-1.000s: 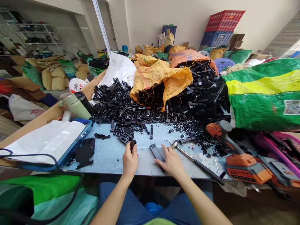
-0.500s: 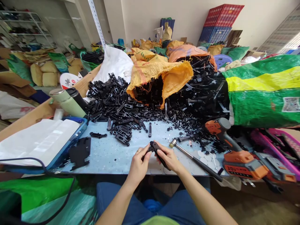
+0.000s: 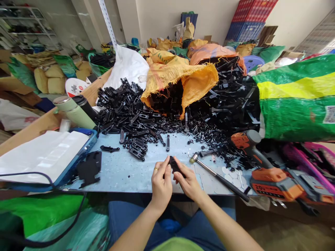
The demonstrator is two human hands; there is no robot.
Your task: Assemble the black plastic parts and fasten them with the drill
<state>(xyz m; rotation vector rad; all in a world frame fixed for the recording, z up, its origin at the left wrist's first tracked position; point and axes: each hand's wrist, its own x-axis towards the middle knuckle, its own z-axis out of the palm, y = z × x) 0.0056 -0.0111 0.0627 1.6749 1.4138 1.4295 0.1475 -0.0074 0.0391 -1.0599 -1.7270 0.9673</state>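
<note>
Close to the table's front edge, a black plastic part (image 3: pixel 175 164) is held between both hands. My left hand (image 3: pixel 161 179) has its fingers closed at the part's left side, a ring on one finger. My right hand (image 3: pixel 187 179) grips the same part from the right, and its fingers hide much of it. Just beyond the hands lies a single slim black link piece (image 3: pixel 168 143). To the right, a hammer (image 3: pixel 209 167) with a dark handle rests slantwise on the table.
A heap of black links (image 3: pixel 123 115) and scattered screws (image 3: pixel 204 134) cover the back, around an open yellow sack (image 3: pixel 167 76). At right are an orange cordless drill (image 3: pixel 269 177) and a green sack (image 3: pixel 295 104). Left stand a blue basket (image 3: pixel 90 139) and a pale green flask (image 3: pixel 74 113).
The black part has turned in my hands and less of it shows. My left hand has rotated upright and moved slightly right, closer to the right hand. The view has shifted a little.
</note>
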